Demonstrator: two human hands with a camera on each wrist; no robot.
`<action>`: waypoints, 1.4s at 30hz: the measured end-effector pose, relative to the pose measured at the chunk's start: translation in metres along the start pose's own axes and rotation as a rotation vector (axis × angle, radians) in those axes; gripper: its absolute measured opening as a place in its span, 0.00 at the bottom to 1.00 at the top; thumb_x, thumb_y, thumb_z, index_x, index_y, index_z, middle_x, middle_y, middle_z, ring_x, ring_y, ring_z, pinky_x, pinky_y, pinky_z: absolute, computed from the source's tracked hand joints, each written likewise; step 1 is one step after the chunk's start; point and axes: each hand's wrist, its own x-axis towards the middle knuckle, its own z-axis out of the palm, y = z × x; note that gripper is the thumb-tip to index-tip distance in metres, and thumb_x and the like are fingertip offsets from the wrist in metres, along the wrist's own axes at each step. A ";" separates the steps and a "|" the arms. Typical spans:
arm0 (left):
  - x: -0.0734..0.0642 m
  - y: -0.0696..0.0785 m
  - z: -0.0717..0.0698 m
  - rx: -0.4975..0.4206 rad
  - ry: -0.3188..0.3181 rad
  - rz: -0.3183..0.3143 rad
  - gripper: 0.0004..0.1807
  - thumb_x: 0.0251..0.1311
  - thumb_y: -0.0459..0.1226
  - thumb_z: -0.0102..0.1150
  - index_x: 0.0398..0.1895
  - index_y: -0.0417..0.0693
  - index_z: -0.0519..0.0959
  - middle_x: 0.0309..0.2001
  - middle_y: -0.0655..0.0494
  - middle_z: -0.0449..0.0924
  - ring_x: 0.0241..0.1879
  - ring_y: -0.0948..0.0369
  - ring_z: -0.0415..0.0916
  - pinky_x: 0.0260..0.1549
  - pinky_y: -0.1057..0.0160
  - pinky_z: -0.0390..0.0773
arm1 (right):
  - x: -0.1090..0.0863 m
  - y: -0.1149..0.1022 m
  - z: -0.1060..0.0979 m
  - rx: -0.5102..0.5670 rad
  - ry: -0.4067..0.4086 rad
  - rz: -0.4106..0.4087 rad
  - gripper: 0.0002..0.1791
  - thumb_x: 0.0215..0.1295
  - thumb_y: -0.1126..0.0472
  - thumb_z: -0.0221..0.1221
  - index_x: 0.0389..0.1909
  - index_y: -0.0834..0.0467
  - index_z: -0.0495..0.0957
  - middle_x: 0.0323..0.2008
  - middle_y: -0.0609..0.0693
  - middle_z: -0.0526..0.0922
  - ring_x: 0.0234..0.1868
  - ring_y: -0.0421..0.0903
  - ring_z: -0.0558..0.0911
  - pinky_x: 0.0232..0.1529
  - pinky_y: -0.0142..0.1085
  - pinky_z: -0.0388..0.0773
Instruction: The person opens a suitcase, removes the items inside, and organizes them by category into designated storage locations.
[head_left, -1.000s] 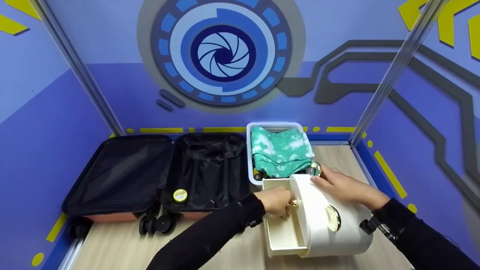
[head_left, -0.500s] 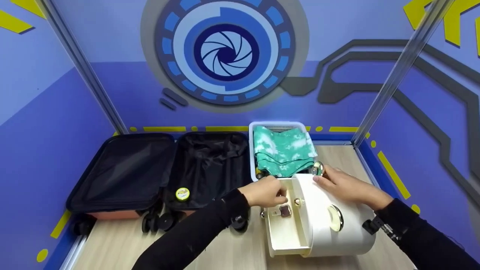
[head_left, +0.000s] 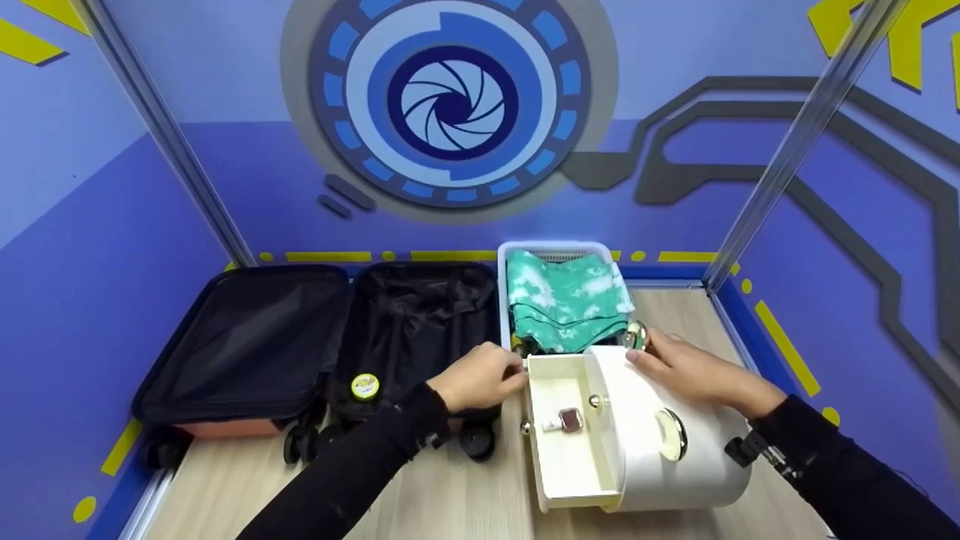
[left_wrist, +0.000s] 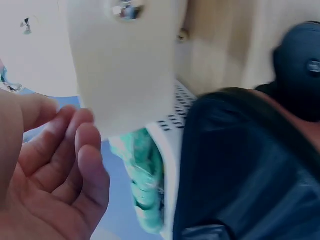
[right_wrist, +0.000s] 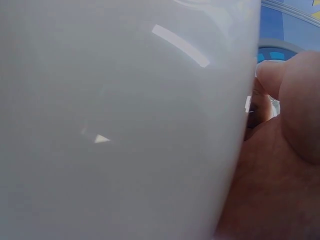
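In the head view a white drawer box [head_left: 679,480] with gold trim stands at right, its drawer [head_left: 574,469] pulled out to the left. A small item with a dark red square part and a pale end [head_left: 568,421] lies in the drawer. My right hand [head_left: 701,375] grips the box by its far rounded side, thumb on the white shell and fingers at a shiny gold fitting [head_left: 637,336]. My left hand [head_left: 480,377] hovers beside the drawer's far left corner. In the left wrist view its fingers [left_wrist: 92,167] curl loosely, with nothing visible between them.
An open black-lined suitcase [head_left: 247,337] lies at left, with a round yellow-rimmed tin [head_left: 365,386] in its right half. Behind the drawer box stands a white basket [head_left: 504,300] holding a folded green-and-white cloth [head_left: 566,300]. Suitcase wheels [head_left: 477,441] stick out toward the front.
My left hand has come out of the drawer and moved left, exposing the small dark red item inside. My right hand stays on the box.
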 end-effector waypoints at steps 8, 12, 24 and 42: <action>-0.029 0.000 0.021 -0.007 -0.183 0.019 0.07 0.75 0.43 0.66 0.44 0.55 0.92 0.40 0.64 0.93 0.37 0.71 0.87 0.40 0.75 0.83 | -0.001 0.000 -0.001 -0.037 0.013 -0.015 0.27 0.87 0.40 0.52 0.71 0.55 0.70 0.55 0.58 0.80 0.52 0.48 0.82 0.46 0.40 0.82; -0.034 0.003 0.032 0.010 -0.175 0.054 0.08 0.73 0.44 0.68 0.45 0.55 0.93 0.41 0.64 0.95 0.42 0.66 0.92 0.44 0.75 0.84 | -0.001 0.000 0.000 -0.047 0.019 -0.020 0.24 0.88 0.40 0.52 0.66 0.54 0.72 0.55 0.57 0.80 0.54 0.49 0.80 0.49 0.40 0.80; -0.034 0.005 0.046 0.019 -0.101 0.053 0.06 0.71 0.43 0.68 0.41 0.57 0.93 0.36 0.69 0.93 0.36 0.73 0.87 0.42 0.76 0.83 | -0.002 -0.001 0.001 -0.050 0.019 -0.016 0.27 0.88 0.40 0.51 0.71 0.55 0.70 0.58 0.59 0.79 0.57 0.51 0.81 0.52 0.43 0.80; -0.009 0.021 0.067 -0.039 -0.079 0.077 0.06 0.73 0.42 0.69 0.42 0.55 0.93 0.34 0.66 0.93 0.31 0.80 0.78 0.34 0.81 0.76 | 0.000 -0.002 0.002 -0.036 0.022 -0.019 0.20 0.88 0.42 0.52 0.60 0.54 0.72 0.51 0.56 0.79 0.50 0.48 0.80 0.47 0.38 0.79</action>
